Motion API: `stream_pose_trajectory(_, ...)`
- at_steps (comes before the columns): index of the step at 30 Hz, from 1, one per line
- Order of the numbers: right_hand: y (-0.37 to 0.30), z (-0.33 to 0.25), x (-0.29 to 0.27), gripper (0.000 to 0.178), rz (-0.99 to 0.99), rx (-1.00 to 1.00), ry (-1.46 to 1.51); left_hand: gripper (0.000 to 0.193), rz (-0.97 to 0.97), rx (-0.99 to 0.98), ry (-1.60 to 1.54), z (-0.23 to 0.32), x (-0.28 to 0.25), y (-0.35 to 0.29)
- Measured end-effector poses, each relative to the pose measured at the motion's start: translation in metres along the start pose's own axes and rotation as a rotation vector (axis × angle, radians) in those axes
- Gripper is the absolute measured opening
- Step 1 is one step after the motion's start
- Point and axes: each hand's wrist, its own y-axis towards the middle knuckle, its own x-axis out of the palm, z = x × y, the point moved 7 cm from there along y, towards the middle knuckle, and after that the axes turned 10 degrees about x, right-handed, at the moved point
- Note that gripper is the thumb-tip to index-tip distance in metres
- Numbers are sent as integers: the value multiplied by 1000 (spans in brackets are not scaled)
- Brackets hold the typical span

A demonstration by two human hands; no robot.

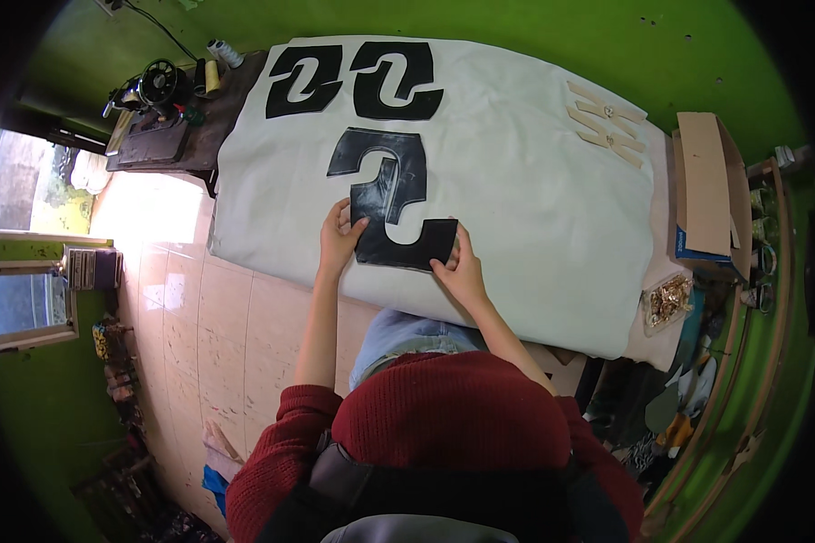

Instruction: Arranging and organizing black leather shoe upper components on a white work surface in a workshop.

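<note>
A black, U-shaped cut piece of leather-like sheet [394, 252] lies at the near side of the white-covered table [525, 199]. My left hand [340, 237] grips its left edge, thumb on top. At its right end, my right hand [462, 274] pinches the lower corner between thumb and fingers. A second black U-shaped piece [382, 142] is interlocked with it on the far side, its face marked with whitish smears. Farther back lie two similar interlocked pairs, a left pair [326, 56] and a right pair [419, 63].
Several beige cut-outs [611, 136] lie at the far right. An open cardboard box [704, 185] and a clear tray of shiny gold-coloured bits [668, 300] stand along the right edge. A black sewing machine [160, 83] with thread cones [212, 76] occupies a dark table at the left.
</note>
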Motion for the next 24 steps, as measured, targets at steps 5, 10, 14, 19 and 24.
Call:
stream_pose_trajectory(5,3,15,22,43,144,66,-116,46,-43,58,153,-14,-19,18)
stream_pose_trajectory(10,13,20,27,33,192,11,-87,47,-42,112,177,-31,-27,22)
stream_pose_trajectory(14,17,5,22,32,341,-7,-173,50,-37,138,322,-27,-28,19)
stream_pose_trajectory(19,27,-3,16,36,333,-12,-249,62,-25,152,389,-18,-26,15)
stream_pose_trajectory(24,33,-5,18,37,255,3,-283,59,-12,303,503,-8,-23,16)
